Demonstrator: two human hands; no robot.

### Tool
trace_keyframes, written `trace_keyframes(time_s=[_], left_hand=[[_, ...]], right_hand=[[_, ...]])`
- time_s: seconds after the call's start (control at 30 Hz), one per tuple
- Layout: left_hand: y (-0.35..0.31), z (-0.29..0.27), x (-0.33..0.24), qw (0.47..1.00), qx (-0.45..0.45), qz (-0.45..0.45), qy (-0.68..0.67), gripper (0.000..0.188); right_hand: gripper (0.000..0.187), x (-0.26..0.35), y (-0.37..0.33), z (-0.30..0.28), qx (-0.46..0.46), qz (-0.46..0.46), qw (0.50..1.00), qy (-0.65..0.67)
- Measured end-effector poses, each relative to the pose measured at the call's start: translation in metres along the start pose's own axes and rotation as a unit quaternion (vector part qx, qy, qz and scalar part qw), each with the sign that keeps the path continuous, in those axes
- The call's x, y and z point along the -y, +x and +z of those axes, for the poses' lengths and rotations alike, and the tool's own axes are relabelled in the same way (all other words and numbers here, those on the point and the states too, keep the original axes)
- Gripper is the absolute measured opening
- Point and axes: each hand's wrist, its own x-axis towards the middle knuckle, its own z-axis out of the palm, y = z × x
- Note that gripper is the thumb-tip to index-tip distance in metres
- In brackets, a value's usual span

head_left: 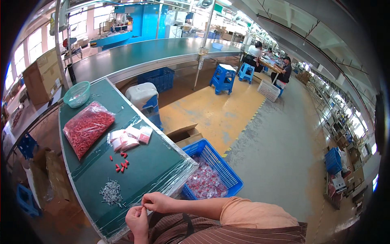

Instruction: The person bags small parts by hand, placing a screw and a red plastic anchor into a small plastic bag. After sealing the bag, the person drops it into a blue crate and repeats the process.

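Observation:
My left hand [137, 221] and my right hand [157, 202] meet at the table's near edge, both with fingers closed in a pinch. Whatever lies between the fingertips is hidden or too small to make out. Just beyond them on the green tabletop [152, 171] is a pile of small silver screws [111, 192]. Several loose red plastic plugs [122, 166] are scattered farther back. A large clear bag [88, 127] full of red plugs lies at the far left. Beside it sits a cluster of small clear packets [129, 138] with white and pinkish contents.
A blue basket [228, 174] of filled clear packets stands right of the table, next to an open cardboard box [183, 135]. A green mesh bowl [77, 94] sits at the table's far corner. Blue stools [222, 79] and seated people [283, 70] are farther off.

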Motion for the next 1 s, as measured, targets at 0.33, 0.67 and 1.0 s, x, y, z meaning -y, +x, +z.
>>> trace_keyframes(time_s=[0.33,0.67,1.0], left_hand=[[-0.005,0.006,0.001,0.996,-0.014,-0.031,-0.077,0.009],[-0.007,0.006,-0.010,0.996,-0.029,0.006,-0.088,0.010],[0.003,0.037,-0.012,0.990,0.105,0.013,-0.091,0.009]], right_hand=[[0.014,0.002,-0.003,0.005,-0.035,0.005,0.999,0.004],[0.014,0.005,-0.002,0.006,-0.015,0.016,0.993,0.120],[0.014,-0.008,-0.037,-0.016,-0.148,0.016,0.986,0.078]])
